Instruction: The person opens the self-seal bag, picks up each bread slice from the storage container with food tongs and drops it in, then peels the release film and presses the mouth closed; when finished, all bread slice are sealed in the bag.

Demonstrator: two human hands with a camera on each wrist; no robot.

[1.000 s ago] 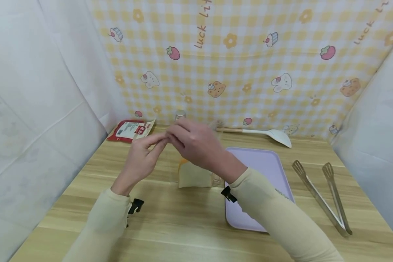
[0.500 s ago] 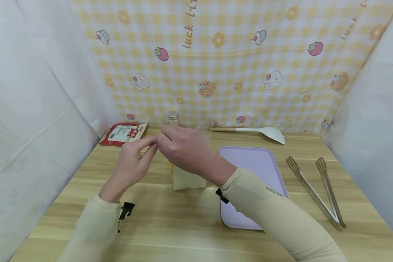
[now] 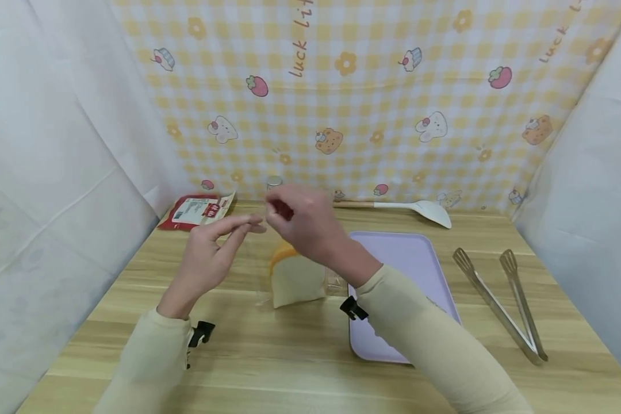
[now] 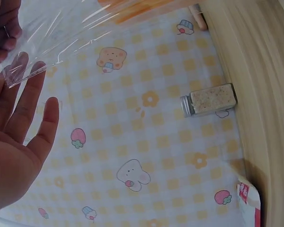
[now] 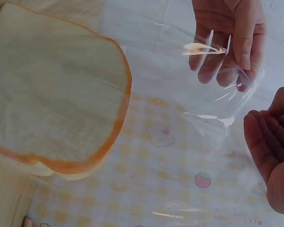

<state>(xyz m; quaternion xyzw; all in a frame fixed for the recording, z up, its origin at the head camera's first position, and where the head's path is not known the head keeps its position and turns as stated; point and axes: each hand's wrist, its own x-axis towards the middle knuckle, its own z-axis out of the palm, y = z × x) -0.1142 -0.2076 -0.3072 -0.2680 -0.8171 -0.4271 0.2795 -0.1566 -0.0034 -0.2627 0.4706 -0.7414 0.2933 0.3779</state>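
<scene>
My left hand (image 3: pixel 207 253) pinches the mouth of a clear plastic bag (image 5: pixel 156 109) between thumb and fingers, its other fingers stretched out behind the film in the right wrist view. Inside the bag is white bread (image 3: pixel 297 279) with an orange crust, below and between the hands. My right hand (image 3: pixel 310 221) is raised just right of the left, fingers curled in toward the thumb; no film shows between them. In the right wrist view its fingertips (image 5: pixel 251 118) sit a short gap from the glinting film. The bag's mouth edge is hard to see in the head view.
A lilac tray (image 3: pixel 393 253) lies under the right forearm, with metal tongs (image 3: pixel 497 305) to its right. Along the back are a white spatula (image 3: pixel 429 213) with a wooden handle, a small seasoning jar (image 4: pixel 210 100) and a red-and-cream packet (image 3: pixel 196 211). A patterned cloth hangs behind.
The two hands met at the fingertips before; now the right has moved up and away from the left. The bread sits slightly lower and shows more. Earlier, the head view shifted too.
</scene>
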